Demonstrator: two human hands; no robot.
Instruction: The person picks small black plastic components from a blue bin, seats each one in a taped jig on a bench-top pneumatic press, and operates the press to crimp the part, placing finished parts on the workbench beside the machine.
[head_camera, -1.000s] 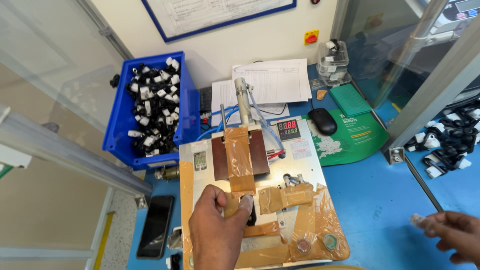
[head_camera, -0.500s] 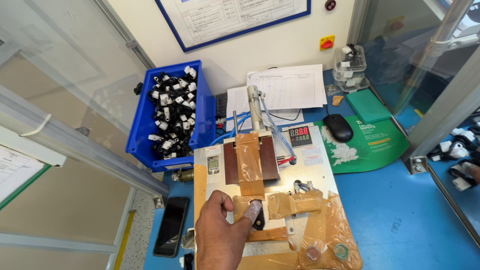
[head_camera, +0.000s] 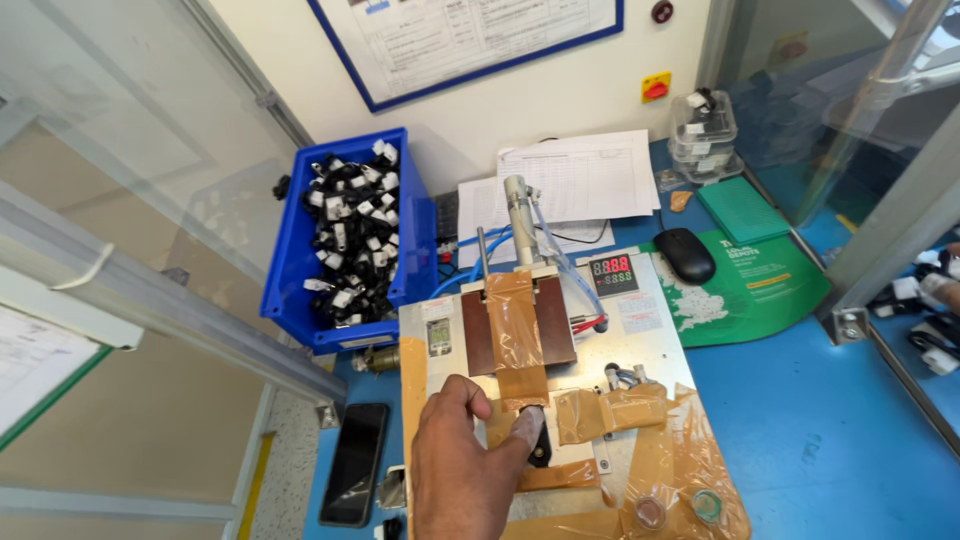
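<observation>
- The left hand (head_camera: 462, 462) rests on the taped metal fixture plate (head_camera: 650, 345); its fingers pinch closed on a small black part (head_camera: 541, 447) at the plate's middle, just below the brown heater block (head_camera: 518, 325)
- The right hand (head_camera: 950, 268) barely shows at the frame's right edge, near loose black-and-white parts; whether it grips anything cannot be told
- A blue bin (head_camera: 290, 270) of black-and-white clips stands left of the plate; a black phone (head_camera: 353, 463) lies below it
- A red-digit controller (head_camera: 613, 272), a black mouse (head_camera: 684, 254) and paper sheets (head_camera: 575, 180) lie behind the plate
</observation>
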